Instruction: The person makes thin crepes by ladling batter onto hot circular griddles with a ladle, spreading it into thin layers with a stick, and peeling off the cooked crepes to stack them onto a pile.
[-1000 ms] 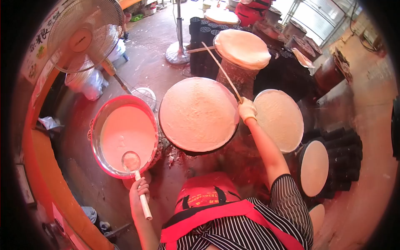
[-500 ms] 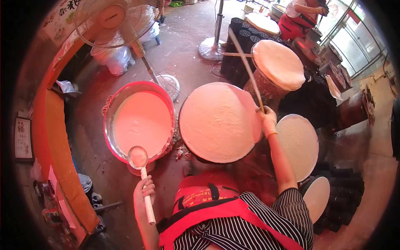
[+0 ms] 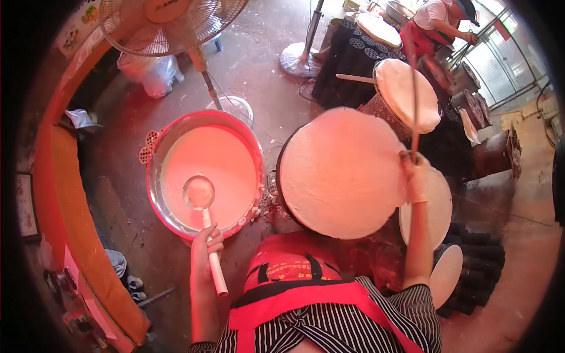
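Note:
My left hand (image 3: 207, 247) is closed round the pale handle of a ladle (image 3: 199, 192), whose bowl hangs over a large basin (image 3: 154, 194) of pale batter (image 3: 235, 167). Close to the right side of a round griddle (image 3: 286, 203), my right hand (image 3: 416, 179) grips a long thin stick (image 3: 415, 106) that points away from me. Its fingers also meet the right edge of a thin round pancake (image 3: 341, 176). That pancake covers most of the griddle, with the dark rim showing on the left; the fingertips are partly blurred.
Another griddle (image 3: 432, 212) with a pale round sheet stands right, partly behind my right arm. Stacked pancakes (image 3: 406, 97) lie on a stand beyond it. Dark cylindrical briquettes (image 3: 479, 265) are piled lower right. A fan (image 3: 170, 20) stands ahead; a co-worker (image 3: 438, 26) is far right.
The pancake has shifted right across the griddle along with my right hand, and the stick has swung nearly upright. My left hand has moved the ladle forward, from the basin's near rim to over the batter.

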Tool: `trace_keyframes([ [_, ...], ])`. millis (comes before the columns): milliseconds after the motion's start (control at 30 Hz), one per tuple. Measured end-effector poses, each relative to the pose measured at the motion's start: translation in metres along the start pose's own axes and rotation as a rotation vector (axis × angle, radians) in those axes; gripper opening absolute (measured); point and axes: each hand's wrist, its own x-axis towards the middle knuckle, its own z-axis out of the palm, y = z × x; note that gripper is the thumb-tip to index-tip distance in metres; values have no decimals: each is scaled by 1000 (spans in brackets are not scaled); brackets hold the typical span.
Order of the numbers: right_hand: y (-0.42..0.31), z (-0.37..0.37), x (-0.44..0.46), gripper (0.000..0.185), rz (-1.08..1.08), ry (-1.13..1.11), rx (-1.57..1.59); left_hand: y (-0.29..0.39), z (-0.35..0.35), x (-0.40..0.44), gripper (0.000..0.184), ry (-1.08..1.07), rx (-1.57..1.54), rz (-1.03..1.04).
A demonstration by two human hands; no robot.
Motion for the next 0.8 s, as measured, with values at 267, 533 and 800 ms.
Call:
trace_keyframes([
  [267, -89, -118, 168, 27, -169, 13, -429, -24, 49, 27, 10, -29, 42, -77],
  [533, -142, -176, 262, 16, -980, 264, -1090, -127, 97, 28, 11, -42, -122, 4],
  [800, 152, -85, 292, 9, -883, 193, -1039, -206, 138, -19, 14, -52, -341, 20],
])
